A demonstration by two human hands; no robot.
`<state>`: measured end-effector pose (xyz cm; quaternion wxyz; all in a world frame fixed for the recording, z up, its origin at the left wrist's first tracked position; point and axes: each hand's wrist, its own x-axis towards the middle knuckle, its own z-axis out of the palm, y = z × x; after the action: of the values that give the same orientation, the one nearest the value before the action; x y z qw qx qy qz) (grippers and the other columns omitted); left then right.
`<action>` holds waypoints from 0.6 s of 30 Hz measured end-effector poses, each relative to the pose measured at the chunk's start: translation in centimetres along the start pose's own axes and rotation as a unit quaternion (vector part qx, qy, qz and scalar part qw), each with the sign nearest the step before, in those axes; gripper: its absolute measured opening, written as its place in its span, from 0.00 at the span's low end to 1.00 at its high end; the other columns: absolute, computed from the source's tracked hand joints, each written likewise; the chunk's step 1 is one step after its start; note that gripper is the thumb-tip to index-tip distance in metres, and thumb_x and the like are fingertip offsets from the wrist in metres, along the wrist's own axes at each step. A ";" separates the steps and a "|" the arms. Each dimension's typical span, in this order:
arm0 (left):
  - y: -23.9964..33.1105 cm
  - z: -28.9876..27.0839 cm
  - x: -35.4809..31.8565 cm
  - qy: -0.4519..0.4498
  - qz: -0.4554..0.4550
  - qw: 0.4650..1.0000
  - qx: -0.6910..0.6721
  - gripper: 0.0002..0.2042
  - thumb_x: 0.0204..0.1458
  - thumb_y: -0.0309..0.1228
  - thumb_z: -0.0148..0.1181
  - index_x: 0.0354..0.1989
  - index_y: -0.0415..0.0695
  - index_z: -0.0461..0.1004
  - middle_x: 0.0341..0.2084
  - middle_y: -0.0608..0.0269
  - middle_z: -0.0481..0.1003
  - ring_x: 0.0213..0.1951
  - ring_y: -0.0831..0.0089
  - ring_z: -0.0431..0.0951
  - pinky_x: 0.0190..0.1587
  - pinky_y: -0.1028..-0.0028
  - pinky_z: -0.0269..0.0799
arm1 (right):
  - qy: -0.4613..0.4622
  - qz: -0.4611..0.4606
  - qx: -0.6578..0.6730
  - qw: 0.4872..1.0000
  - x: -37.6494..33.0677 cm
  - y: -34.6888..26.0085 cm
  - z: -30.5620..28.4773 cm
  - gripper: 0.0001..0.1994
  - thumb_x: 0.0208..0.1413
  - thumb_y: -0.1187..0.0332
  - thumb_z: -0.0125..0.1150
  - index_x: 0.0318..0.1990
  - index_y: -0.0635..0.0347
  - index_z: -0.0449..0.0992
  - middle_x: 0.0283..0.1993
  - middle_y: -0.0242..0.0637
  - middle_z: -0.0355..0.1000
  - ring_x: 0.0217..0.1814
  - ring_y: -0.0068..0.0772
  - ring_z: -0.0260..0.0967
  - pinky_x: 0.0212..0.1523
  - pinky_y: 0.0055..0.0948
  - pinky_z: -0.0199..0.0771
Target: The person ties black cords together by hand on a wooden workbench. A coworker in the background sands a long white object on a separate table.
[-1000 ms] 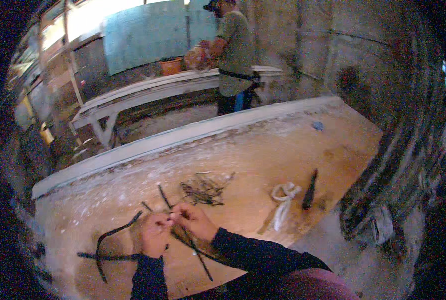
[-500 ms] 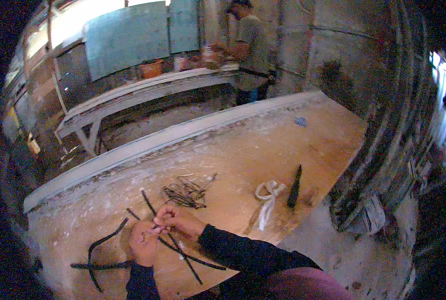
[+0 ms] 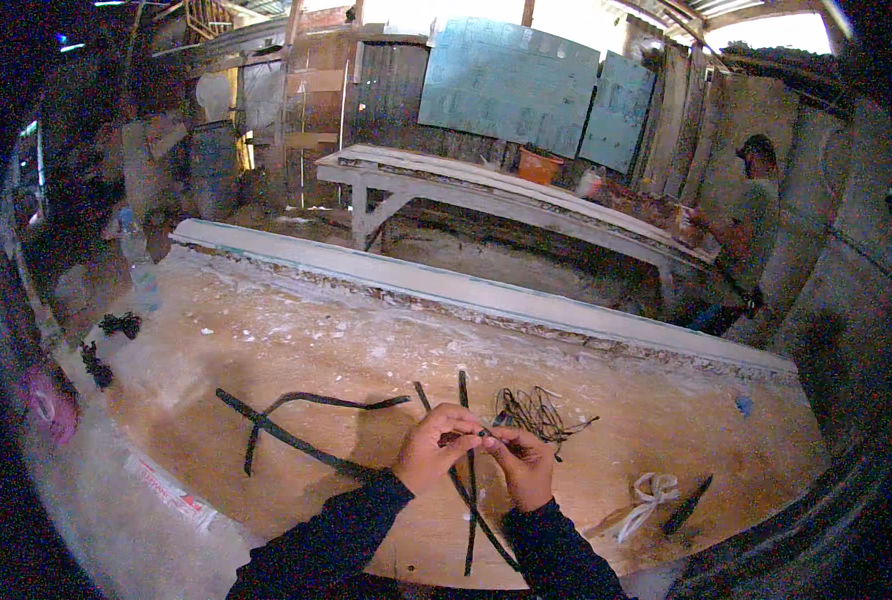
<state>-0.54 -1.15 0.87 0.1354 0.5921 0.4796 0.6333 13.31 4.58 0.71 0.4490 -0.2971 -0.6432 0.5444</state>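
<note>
Hands, left (image 3: 434, 447) and right (image 3: 519, 462), each grip pinched shut on one thin wire (image 3: 481, 433), two crossed dark strips (image 3: 468, 470) beneath.

Two hands, left (image 3: 436, 450) and right (image 3: 521, 465), are meeting over one desk (image 3: 296, 345). Two straight dark strips (image 3: 466, 500) are crossing beneath them. Two curved dark strips (image 3: 296, 425) are lying crossed to the left. One wire tangle (image 3: 536, 410), one white rag (image 3: 651, 492), one dark tool (image 3: 688, 503). One other person (image 3: 751, 225) is standing beyond.
</note>
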 end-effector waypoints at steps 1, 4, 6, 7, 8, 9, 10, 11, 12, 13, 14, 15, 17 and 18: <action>0.2 0.1 -0.1 -0.004 -0.023 0.999 -0.026 0.07 0.44 0.25 0.57 0.32 0.39 0.71 0.33 0.62 0.69 0.36 0.74 0.71 0.37 0.78 0.68 | -0.007 -0.013 0.014 1.000 0.0 0.4 0.0 0.05 0.44 0.76 0.60 0.31 0.65 0.75 0.31 0.35 0.72 0.33 0.22 0.68 0.37 0.20 0.67; 0.7 0.3 -0.3 -0.017 -0.046 0.999 -0.003 0.08 0.44 0.24 0.56 0.34 0.40 0.70 0.30 0.62 0.71 0.34 0.72 0.73 0.36 0.77 0.68 | -0.004 -0.058 -0.015 0.998 -0.1 0.9 -0.2 0.04 0.44 0.76 0.60 0.29 0.66 0.74 0.29 0.35 0.71 0.31 0.21 0.67 0.35 0.20 0.66; 0.7 0.2 -0.3 -0.012 0.002 0.997 0.082 0.09 0.43 0.24 0.56 0.34 0.41 0.70 0.28 0.61 0.72 0.32 0.69 0.73 0.35 0.75 0.69 | 0.005 -0.127 -0.068 0.990 -0.3 1.0 -0.2 0.04 0.43 0.76 0.60 0.28 0.65 0.73 0.28 0.35 0.71 0.30 0.21 0.66 0.33 0.19 0.65; 0.6 0.3 -0.2 -0.012 0.029 0.995 0.091 0.09 0.43 0.24 0.57 0.34 0.41 0.70 0.28 0.60 0.72 0.31 0.68 0.73 0.34 0.73 0.69 | 0.010 -0.119 -0.089 0.989 -0.3 0.9 -0.2 0.04 0.43 0.76 0.59 0.28 0.65 0.73 0.28 0.35 0.71 0.30 0.21 0.66 0.32 0.19 0.64; 0.4 0.3 -0.2 -0.007 0.057 0.993 0.107 0.09 0.42 0.24 0.57 0.34 0.42 0.70 0.28 0.59 0.72 0.31 0.66 0.73 0.33 0.72 0.69 | 0.014 -0.115 -0.112 0.987 -0.4 0.8 -0.1 0.04 0.43 0.76 0.59 0.28 0.65 0.73 0.28 0.35 0.70 0.30 0.21 0.66 0.32 0.19 0.64; 0.2 0.4 -0.2 -0.004 0.084 0.989 0.125 0.09 0.41 0.24 0.58 0.33 0.42 0.70 0.28 0.58 0.73 0.30 0.65 0.73 0.32 0.71 0.69 | 0.020 -0.101 -0.141 0.985 -0.4 0.6 0.0 0.04 0.43 0.76 0.59 0.28 0.65 0.73 0.28 0.35 0.70 0.30 0.21 0.66 0.32 0.19 0.64; 0.0 0.4 -0.2 -0.004 0.086 0.988 0.125 0.09 0.41 0.24 0.58 0.33 0.42 0.70 0.28 0.58 0.72 0.29 0.64 0.73 0.32 0.71 0.69 | 0.016 -0.115 -0.129 0.985 -0.5 0.5 0.0 0.04 0.43 0.76 0.59 0.28 0.65 0.72 0.28 0.34 0.70 0.30 0.21 0.65 0.32 0.19 0.63; -0.2 0.4 -0.2 -0.008 0.088 0.988 0.127 0.09 0.40 0.24 0.58 0.32 0.42 0.70 0.28 0.57 0.72 0.29 0.63 0.73 0.31 0.70 0.69 | 0.014 -0.119 -0.124 0.985 -0.6 0.3 0.1 0.03 0.43 0.76 0.58 0.27 0.65 0.72 0.28 0.34 0.69 0.30 0.21 0.65 0.32 0.20 0.63; -0.4 0.4 -0.3 -0.009 0.090 0.987 0.136 0.09 0.40 0.24 0.58 0.32 0.42 0.70 0.28 0.57 0.72 0.28 0.61 0.73 0.31 0.69 0.68 | 0.014 -0.118 -0.122 0.985 -0.6 0.1 0.1 0.03 0.43 0.77 0.58 0.27 0.64 0.71 0.27 0.33 0.68 0.31 0.21 0.64 0.32 0.20 0.63; -0.5 0.5 -0.4 -0.005 0.083 0.988 0.128 0.08 0.41 0.24 0.58 0.32 0.42 0.71 0.28 0.57 0.73 0.28 0.63 0.73 0.31 0.70 0.68 | 0.002 -0.115 -0.108 0.988 -0.7 0.0 0.0 0.03 0.43 0.77 0.57 0.27 0.64 0.70 0.27 0.33 0.68 0.31 0.21 0.63 0.33 0.20 0.62; -0.5 0.6 -0.6 0.000 0.075 0.989 0.126 0.07 0.41 0.24 0.58 0.31 0.42 0.71 0.28 0.58 0.73 0.28 0.65 0.73 0.31 0.71 0.68 | -0.008 -0.106 -0.097 0.990 -0.8 -0.1 -0.1 0.03 0.43 0.77 0.57 0.26 0.64 0.70 0.27 0.32 0.67 0.31 0.21 0.63 0.33 0.20 0.62; -0.5 0.6 -0.6 0.004 0.069 0.989 0.130 0.07 0.42 0.24 0.58 0.31 0.43 0.71 0.28 0.59 0.73 0.28 0.67 0.73 0.31 0.72 0.68 | -0.024 -0.112 -0.089 0.989 -0.8 -0.1 -0.1 0.03 0.43 0.77 0.56 0.26 0.64 0.69 0.27 0.31 0.66 0.31 0.21 0.62 0.34 0.20 0.61; -0.3 0.7 -0.8 -0.008 -0.007 0.998 0.057 0.05 0.43 0.25 0.58 0.30 0.42 0.71 0.28 0.62 0.73 0.29 0.73 0.73 0.31 0.75 0.69 | -0.034 -0.094 -0.066 0.993 -0.6 0.0 -0.2 0.03 0.44 0.77 0.55 0.27 0.64 0.68 0.28 0.30 0.65 0.31 0.21 0.61 0.34 0.20 0.60; -0.1 0.8 -0.7 -0.014 -0.036 0.999 0.026 0.05 0.44 0.25 0.57 0.30 0.42 0.72 0.28 0.63 0.73 0.29 0.75 0.73 0.30 0.76 0.69 | -0.036 -0.090 -0.060 0.993 -0.5 0.1 -0.2 0.03 0.44 0.77 0.54 0.27 0.63 0.67 0.28 0.30 0.65 0.32 0.21 0.61 0.34 0.20 0.60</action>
<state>0.28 -1.28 0.18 0.1495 0.5862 0.5153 0.6070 13.74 4.25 0.53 0.4541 -0.2446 -0.7149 0.4720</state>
